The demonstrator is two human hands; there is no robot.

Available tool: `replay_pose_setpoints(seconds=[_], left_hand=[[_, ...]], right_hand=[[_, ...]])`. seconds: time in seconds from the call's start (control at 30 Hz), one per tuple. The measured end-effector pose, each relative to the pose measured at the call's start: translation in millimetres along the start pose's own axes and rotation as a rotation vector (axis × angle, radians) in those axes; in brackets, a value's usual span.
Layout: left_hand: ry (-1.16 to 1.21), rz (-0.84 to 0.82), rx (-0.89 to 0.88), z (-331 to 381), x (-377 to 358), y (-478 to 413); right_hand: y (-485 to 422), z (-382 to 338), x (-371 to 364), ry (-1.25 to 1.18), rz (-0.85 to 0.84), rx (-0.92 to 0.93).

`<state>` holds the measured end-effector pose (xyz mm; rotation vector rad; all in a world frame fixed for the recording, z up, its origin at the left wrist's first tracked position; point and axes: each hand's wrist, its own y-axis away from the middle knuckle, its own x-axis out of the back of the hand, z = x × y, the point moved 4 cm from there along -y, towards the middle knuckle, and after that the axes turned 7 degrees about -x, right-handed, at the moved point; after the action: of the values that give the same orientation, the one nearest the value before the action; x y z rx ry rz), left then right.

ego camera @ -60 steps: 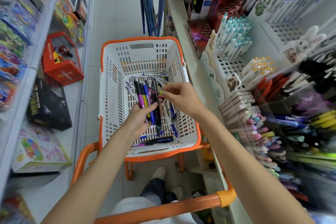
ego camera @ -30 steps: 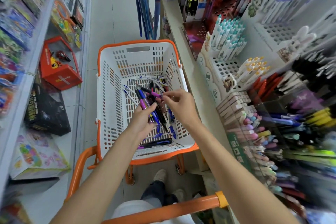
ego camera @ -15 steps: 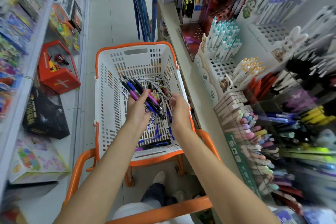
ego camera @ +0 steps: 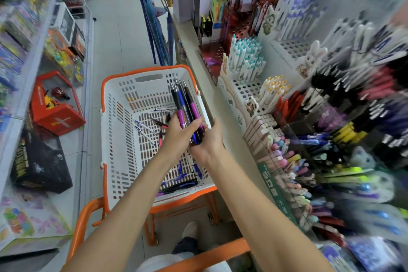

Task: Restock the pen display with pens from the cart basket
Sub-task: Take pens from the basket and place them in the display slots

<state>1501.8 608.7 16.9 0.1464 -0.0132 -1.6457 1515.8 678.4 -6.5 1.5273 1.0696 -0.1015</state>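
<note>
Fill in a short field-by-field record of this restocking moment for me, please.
Setting: shop aisle, cart beside the pen display
Basket: white basket with orange rim; loose pens lie on its floor
Left: left grip wraps a pen bundle over the basket
Right: right grip curls round the bundle's lower ends
Task state: the bundle is not yet in the display

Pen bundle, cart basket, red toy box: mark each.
pen bundle (ego camera: 184, 106): head view, mid barrels.
cart basket (ego camera: 112, 130): head view, left white wall.
red toy box (ego camera: 59, 120): head view, red side face.
</note>
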Motion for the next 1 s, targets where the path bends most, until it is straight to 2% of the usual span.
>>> replay_pose_setpoints(seconds=[0.07,0.27,0.47,0.53,0.67,0.87,0.93,1.0], left_hand=[[0.083,-0.047,0.053,6.5,-7.2,1.3],[0.273,-0.294,0.155,24.3,-47.1,5.5],[0.069,-0.586,0.12,37.4,-118.1,18.7],[-0.014,-0.658,0.08,42.8,-147.9,25.9],[-0.025,-0.778,0.055,54.3,-198.0,43.7],[0.055,-0.863,0.047,68.6,-238.8,66.6],[0.096,-0.832,0.065,69.4,-242.5,63.2],[0.155,-0.731,0.085,69.2,-240.4,52.2]], right_hand=[[12.0,-16.4,3.4,0.105,-0.024,0.084],[57.3,-102.5,29.2,0.51,0.085,0.575],[135.8,-158.4,68.8,0.724,0.186,0.901],[161.5,-174.7,84.5,0.816,0.273,1.001],[211.2,-200.0,115.7,0.923,0.469,1.132],[250.4,-220.4,140.4,0.968,0.567,1.224],[258.1,-226.4,137.4,0.953,0.579,1.279],[269.4,-235.3,132.0,0.885,0.606,1.399]])
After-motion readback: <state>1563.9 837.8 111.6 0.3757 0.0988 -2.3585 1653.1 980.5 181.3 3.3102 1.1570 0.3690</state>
